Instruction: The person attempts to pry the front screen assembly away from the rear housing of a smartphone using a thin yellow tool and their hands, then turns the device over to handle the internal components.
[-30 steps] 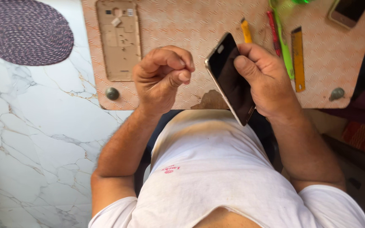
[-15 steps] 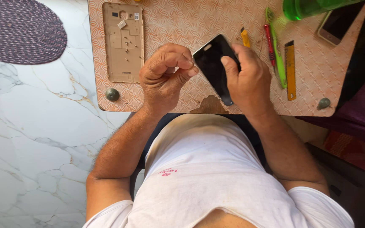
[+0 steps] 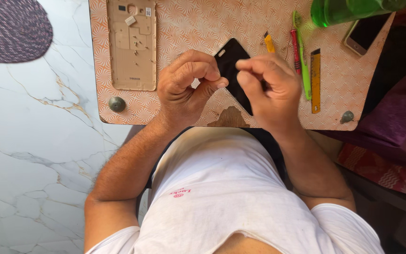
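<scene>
My right hand [image 3: 269, 91] grips a black phone panel [image 3: 231, 66] by its right side, holding it just above the patterned orange board [image 3: 189, 23]. One corner of the panel points away from me, and my fingers cover its near part. My left hand [image 3: 186, 89] is curled, with thumb and forefinger pinched together at the panel's left edge. I cannot see anything between those fingertips.
A gold phone back frame [image 3: 132, 47] lies at the board's left. To the right lie a small yellow tool [image 3: 269, 42], a red screwdriver [image 3: 295, 44], a green toothbrush [image 3: 301, 56] and a yellow ruler [image 3: 315, 80]. A green bottle [image 3: 348, 10] and another phone [image 3: 365, 35] are at the far right. A purple mat [image 3: 10, 28] lies on the marble floor.
My right hand has turned the black panel and brought it left and lower, toward the board. My hands have closed together, so my left fingertips now meet the panel's edge.
</scene>
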